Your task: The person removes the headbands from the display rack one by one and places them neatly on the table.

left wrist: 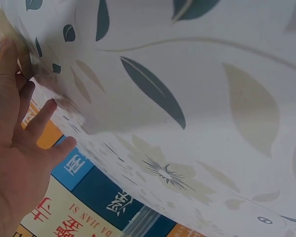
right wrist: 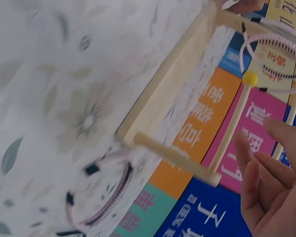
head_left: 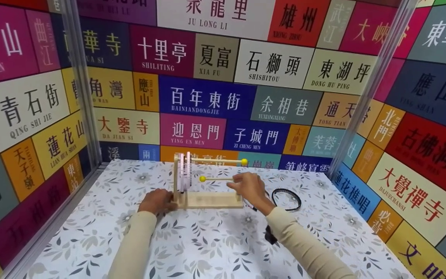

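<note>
A pale wooden stand point(head_left: 215, 200) sits on the table with a tall left post. Its upper rod ends in a yellow ball point(head_left: 244, 161), and a lower rod has a yellow ball point(head_left: 202, 179) at its left end. Pink toothed headbands point(head_left: 188, 170) hang at the left. My left hand point(head_left: 157, 200) holds the left end of the base, other fingers spread in the left wrist view. My right hand point(head_left: 251, 188) is by the lower rod's right end, fingers loosely bent point(right wrist: 276, 182). Nothing shows between them; contact with the rod is unclear.
A dark ring-shaped headband point(head_left: 287, 199) lies on the table right of the stand. In the right wrist view, a pink headband with black ends point(right wrist: 123, 187) lies near the base. Leaf-patterned cloth point(head_left: 199, 240) covers the table; panels with lettering point(head_left: 207, 97) enclose it.
</note>
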A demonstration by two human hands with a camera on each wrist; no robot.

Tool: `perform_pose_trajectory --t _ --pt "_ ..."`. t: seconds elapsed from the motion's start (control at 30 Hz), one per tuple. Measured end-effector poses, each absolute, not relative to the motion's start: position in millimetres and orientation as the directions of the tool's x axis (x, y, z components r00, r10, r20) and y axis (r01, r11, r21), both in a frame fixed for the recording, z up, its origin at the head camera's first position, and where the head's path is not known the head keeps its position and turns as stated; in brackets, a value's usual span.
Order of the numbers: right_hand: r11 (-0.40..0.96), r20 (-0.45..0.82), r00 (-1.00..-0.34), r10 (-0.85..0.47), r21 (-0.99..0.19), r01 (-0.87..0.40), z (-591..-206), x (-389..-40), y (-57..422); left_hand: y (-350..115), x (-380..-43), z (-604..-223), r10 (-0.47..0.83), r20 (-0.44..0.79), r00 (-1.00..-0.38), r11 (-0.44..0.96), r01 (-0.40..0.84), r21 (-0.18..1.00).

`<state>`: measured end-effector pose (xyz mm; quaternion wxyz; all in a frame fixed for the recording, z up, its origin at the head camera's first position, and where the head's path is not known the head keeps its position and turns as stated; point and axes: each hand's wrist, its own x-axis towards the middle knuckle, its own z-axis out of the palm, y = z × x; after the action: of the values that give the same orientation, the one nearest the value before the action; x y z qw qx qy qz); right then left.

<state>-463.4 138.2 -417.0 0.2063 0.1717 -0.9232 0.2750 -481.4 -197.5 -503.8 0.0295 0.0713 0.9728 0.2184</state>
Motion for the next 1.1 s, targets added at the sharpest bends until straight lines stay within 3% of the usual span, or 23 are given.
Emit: perform_pose_trajectory --t 0.5,0.93,1.1 --pt "0.72 0.458 -0.82 -0.342 -0.433 -0.542 -421.5 -464.5 58.2 -199.3 -490.5 -510.5 0.149 -0.017 -0.989 0.902 0.129 0.412" --pt "0.744 0.409 -0.855 -0.32 -0.45 -0.494 -431.4 -470.5 30.0 -198.3 -484.2 -504.1 0.132 -0.048 -0.99 0.881 0.095 0.464" --pt "0.739 0.438 -0.836 -0.33 -0.431 -0.518 -431.3 -471.3 19.8 -199.6 -485.9 -504.9 0.119 -0.057 -0.991 0.895 0.082 0.439"
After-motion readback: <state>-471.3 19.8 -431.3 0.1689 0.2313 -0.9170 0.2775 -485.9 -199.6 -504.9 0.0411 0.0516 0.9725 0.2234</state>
